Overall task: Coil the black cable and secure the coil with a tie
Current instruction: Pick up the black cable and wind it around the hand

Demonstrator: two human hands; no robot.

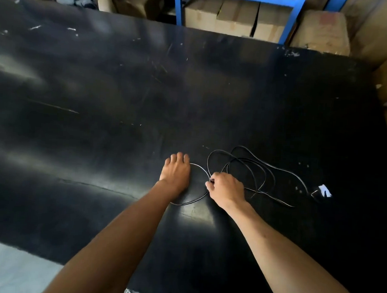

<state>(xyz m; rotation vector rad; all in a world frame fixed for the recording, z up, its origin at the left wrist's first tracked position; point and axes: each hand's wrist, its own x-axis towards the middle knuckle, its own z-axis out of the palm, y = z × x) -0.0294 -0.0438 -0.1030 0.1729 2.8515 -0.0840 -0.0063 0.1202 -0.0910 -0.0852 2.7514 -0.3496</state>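
A thin black cable (257,165) lies in loose, tangled loops on the black table (123,98), right of centre. One round loop of it curves between my two hands. My left hand (176,172) lies flat, palm down, fingers together, pressing the left side of that loop onto the table. My right hand (225,188) is closed, pinching the cable where the loop crosses itself. At the far right end of the cable sits a dark plug with a white tag (323,191). I cannot make out a separate tie.
Cardboard boxes (235,18) stand behind the table's far edge under a blue metal frame (291,19). More boxes line the right side. The table's near edge runs at lower left above a pale floor (6,268).
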